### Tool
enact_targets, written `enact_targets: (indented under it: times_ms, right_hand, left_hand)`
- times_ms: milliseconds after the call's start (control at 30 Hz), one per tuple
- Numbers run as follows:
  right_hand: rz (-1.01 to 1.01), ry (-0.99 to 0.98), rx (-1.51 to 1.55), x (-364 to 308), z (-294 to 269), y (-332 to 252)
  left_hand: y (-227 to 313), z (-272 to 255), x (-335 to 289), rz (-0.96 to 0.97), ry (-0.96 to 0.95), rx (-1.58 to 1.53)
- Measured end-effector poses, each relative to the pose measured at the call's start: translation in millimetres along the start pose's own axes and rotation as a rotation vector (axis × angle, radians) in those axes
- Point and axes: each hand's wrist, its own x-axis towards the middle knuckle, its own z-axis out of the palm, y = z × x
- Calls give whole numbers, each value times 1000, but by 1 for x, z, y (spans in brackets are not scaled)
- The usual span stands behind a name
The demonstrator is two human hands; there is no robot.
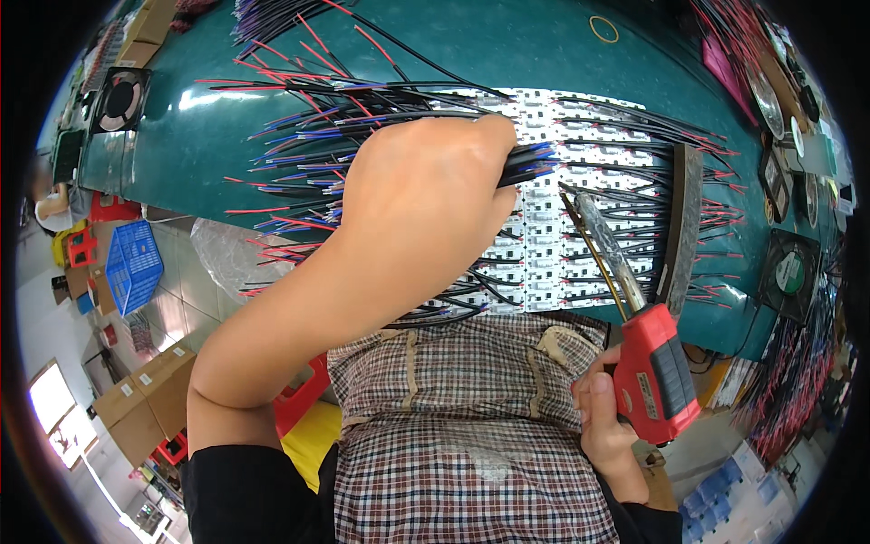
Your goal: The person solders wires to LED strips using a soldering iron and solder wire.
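My left hand [430, 181] is closed around a bundle of black-sheathed wires [529, 165], their blue and white stripped ends pointing right over a white circuit-board panel [542, 288]. Gripped in my right hand [602, 424] is a red soldering gun [649, 379] with a black side. Its long metal barrel and a thin brass-coloured tube reach up-left, the tip just above the panel near the wire ends. Whether the tip touches the board I cannot tell. Rows of black wires run off both sides of the panel. My left hand and forearm hide part of the left rows.
A dark bar [681, 231] lies across the right-hand wires on the green table [208, 172]. Small fans stand at the left [120, 98] and right [790, 275]. A rubber band [604, 29] lies at the back. A blue basket [134, 266] and cardboard boxes [145, 408] are off to the left.
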Motion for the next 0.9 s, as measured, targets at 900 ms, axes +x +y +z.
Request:
enact_targets:
  times_ms: [900]
  right_hand:
    - [148,16,25,5,13,5]
  left_hand:
    - [-2,21,-1,33,-29,9]
